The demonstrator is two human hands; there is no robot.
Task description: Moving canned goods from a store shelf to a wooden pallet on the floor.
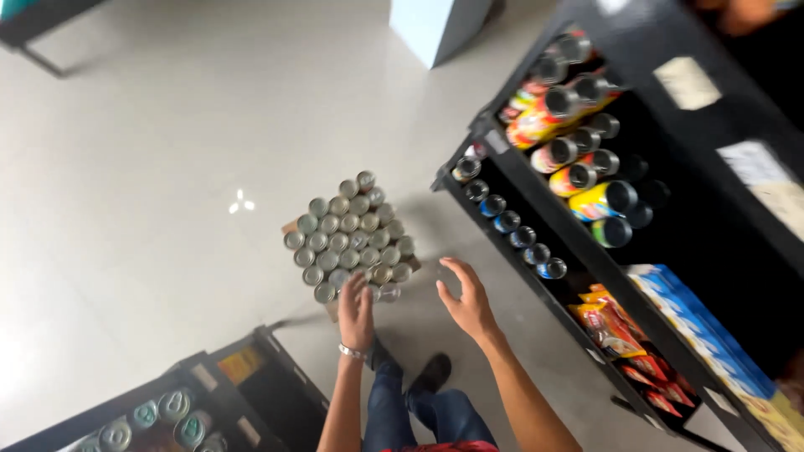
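Down on the pale, glossy floor (pixel 151 167), seen from the head camera, a tight block of round silver-topped cans (pixel 350 236) sits in a shallow cardboard tray, their metal lids packed in slanting rows. At the block's near edge the left hand (pixel 356 311), a thin metal bracelet at its wrist, lies with fingers loosely spread, touching one clear can (pixel 383 293), while the right hand (pixel 466 300) hovers just beside it, open, fingers curled and holding nothing. To the right stands a black metal shelf rack (pixel 536 197) lined with small dark cans (pixel 507 221), bright printed cylinders and crinkly snack packets (pixel 611 326).
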